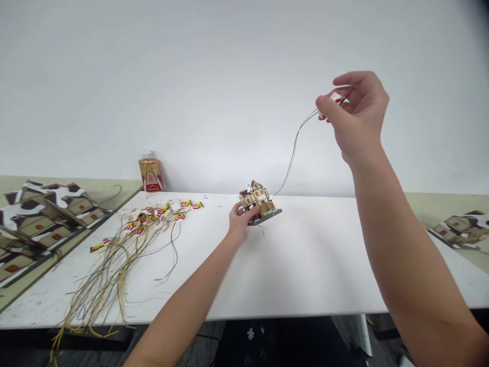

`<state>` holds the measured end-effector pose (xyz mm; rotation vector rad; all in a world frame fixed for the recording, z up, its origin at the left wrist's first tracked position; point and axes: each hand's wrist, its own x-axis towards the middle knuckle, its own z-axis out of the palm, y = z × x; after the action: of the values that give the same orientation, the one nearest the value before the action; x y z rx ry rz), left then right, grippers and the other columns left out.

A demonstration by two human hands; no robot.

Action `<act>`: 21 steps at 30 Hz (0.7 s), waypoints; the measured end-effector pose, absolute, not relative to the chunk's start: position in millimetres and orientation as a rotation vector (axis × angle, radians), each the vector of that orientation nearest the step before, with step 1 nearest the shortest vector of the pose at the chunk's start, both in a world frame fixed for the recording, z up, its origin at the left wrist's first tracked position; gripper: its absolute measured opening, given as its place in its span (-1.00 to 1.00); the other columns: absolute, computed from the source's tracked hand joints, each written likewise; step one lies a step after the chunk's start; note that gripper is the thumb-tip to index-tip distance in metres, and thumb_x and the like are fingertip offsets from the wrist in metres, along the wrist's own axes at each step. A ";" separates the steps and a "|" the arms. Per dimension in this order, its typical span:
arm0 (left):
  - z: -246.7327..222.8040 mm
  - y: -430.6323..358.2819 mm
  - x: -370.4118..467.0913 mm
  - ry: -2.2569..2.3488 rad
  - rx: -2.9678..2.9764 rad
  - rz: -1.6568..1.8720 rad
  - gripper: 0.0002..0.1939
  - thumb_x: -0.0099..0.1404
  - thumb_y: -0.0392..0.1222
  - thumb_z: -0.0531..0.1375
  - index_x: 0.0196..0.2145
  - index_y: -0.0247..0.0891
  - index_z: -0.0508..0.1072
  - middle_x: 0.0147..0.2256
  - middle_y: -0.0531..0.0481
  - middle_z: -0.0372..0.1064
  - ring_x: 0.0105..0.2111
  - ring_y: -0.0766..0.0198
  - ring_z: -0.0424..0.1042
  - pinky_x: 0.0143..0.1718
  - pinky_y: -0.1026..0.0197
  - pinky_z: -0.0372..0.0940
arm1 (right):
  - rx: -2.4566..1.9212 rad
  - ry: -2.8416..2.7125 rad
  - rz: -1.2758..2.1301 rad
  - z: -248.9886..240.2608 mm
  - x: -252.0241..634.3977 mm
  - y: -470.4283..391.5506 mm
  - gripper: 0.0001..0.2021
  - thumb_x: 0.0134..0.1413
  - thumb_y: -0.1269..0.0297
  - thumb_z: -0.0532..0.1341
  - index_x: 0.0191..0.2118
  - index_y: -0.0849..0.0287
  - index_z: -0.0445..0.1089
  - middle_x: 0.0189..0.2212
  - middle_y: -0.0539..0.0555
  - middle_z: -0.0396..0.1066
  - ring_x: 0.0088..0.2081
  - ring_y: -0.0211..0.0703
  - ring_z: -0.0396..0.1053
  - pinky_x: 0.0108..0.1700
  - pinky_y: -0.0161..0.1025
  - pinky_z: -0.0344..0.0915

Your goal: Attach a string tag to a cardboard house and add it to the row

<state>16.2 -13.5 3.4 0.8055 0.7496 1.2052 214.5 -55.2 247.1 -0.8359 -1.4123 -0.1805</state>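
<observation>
A small model house (258,199) on a grey base stands near the far edge of the white table (313,265). My left hand (240,220) grips its left side. A thin yellowish wire (295,148) runs up from the house to my right hand (353,114), which is raised high at the right. That hand pinches the wire's end, a small red-and-white piece (337,98), between thumb and fingers.
A loose bundle of similar wires with red-and-white ends (126,244) lies on the table's left and hangs over its front edge. A bottle of orange liquid (150,172) stands at the back. Flat printed house sheets (42,214) lie far left, more sheets (460,228) far right.
</observation>
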 end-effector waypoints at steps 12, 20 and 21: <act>5.7 -13.5 14.6 0.791 0.784 1.231 -0.40 -0.22 -0.11 0.48 -0.22 -0.29 0.39 -0.31 -0.11 0.50 -0.41 0.17 0.51 -0.40 0.20 0.41 | -1.027 -1.429 -0.279 231.7 226.3 -24.8 -0.64 -0.05 0.02 0.33 -0.18 0.02 0.26 -0.33 0.04 0.36 -0.42 -0.23 0.31 -0.40 -0.18 0.29; 5.8 -15.4 15.2 0.793 0.827 1.215 -0.38 -0.22 -0.10 0.48 -0.19 -0.30 0.39 -0.29 -0.12 0.50 -0.41 0.18 0.52 -0.35 0.19 0.42 | -1.024 -1.450 -0.381 227.9 239.7 -5.7 -0.66 -0.03 0.00 0.29 -0.15 -0.05 0.30 -0.26 0.03 0.39 -0.35 -0.15 0.39 -0.36 -0.15 0.35; 6.0 -15.4 15.2 0.793 0.821 1.214 -0.37 -0.23 -0.10 0.49 -0.19 -0.30 0.39 -0.28 -0.13 0.50 -0.40 0.18 0.52 -0.34 0.18 0.42 | -1.028 -1.448 -0.377 228.4 239.1 -5.5 -0.67 -0.03 0.02 0.30 -0.15 -0.04 0.30 -0.27 0.03 0.39 -0.35 -0.15 0.39 -0.35 -0.14 0.36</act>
<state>15.2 -15.4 6.0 0.8215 0.7933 1.2145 239.1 -5.5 228.4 -1.0279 -1.4480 -0.3767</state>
